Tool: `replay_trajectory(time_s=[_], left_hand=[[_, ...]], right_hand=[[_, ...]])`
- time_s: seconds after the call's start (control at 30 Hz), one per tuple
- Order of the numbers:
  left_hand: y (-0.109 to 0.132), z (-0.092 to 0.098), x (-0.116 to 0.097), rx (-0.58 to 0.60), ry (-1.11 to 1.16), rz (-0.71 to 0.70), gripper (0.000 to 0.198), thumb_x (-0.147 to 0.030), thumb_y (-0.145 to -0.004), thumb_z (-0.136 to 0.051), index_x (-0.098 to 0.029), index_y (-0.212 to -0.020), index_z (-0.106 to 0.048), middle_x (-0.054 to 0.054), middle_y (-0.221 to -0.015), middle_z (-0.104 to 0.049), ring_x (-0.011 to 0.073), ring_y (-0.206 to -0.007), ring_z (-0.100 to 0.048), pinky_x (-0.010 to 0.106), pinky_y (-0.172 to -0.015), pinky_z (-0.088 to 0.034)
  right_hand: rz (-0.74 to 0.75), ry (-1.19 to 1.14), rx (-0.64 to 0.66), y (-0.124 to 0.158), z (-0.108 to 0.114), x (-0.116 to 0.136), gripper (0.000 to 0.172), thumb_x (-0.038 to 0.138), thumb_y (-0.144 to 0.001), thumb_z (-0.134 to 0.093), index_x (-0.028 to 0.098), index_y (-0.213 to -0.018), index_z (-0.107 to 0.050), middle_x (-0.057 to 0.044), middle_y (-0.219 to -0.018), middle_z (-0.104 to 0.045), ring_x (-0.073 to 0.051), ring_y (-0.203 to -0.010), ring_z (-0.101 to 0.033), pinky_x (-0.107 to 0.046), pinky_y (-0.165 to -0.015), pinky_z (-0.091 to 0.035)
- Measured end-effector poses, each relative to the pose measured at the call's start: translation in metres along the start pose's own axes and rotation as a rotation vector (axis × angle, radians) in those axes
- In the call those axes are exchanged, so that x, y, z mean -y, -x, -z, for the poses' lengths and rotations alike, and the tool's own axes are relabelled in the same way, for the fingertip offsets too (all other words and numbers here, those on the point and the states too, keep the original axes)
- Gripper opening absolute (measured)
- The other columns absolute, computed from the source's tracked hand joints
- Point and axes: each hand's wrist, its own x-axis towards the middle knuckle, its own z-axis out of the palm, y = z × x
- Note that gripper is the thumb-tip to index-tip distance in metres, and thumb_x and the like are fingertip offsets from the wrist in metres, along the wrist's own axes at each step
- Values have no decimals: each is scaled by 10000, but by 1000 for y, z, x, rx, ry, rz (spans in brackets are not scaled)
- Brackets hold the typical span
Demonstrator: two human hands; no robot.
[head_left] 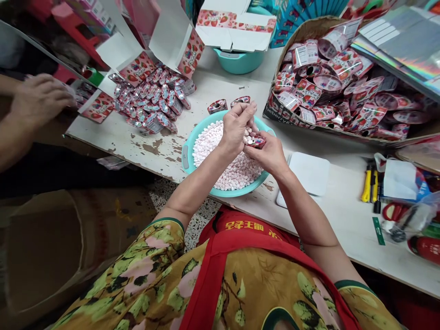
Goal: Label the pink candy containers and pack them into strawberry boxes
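Observation:
A turquoise basin [252, 188] full of small pale pink candies [237, 174] stands at the table's front edge. Over its right part, my right hand [270, 153] grips a small red printed pouch [257, 141] whose opening faces left. My left hand [237, 126] is closed above the basin, its fingers pinched at the pouch's mouth, with white candies showing between the two hands. Behind the basin lie two similar pouches [217, 106] on the table.
A heap of filled pouches [154, 98] lies at the left, near another person's hand [43, 98]. A cardboard box [271, 103] of pouches stands back right. A white scale [309, 174], yellow cutters [367, 183] and red scissors [395, 211] lie right.

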Motion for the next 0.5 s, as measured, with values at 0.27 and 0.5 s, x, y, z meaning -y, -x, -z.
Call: replay_trajectory(time_s=[0.27,0.5], left_hand=[[5,-4,-7,-3,-14,3,455,-652,-948,-582,-202,-884,-551,-60,-581,-361,125,-533,-581,252,-533,-441],[5,-5,-13,83,-2,-32,383,-568,-990,-571,-201,-880,-565,-49,-601,-449,59,-438,-498,180,-435,-380]], right_hand=[[-15,7,-52,-1,-3,4,308,379,-734,-723,221,-998,-706,-31,-901,-726,-247,-884,-655,-360,-783,-507],[23,-79,-77,3,-4,0,359,379,-733,-731,214,-1049,-692,-44,-1021,-739,-243,-938,-654,-362,-830,-516]])
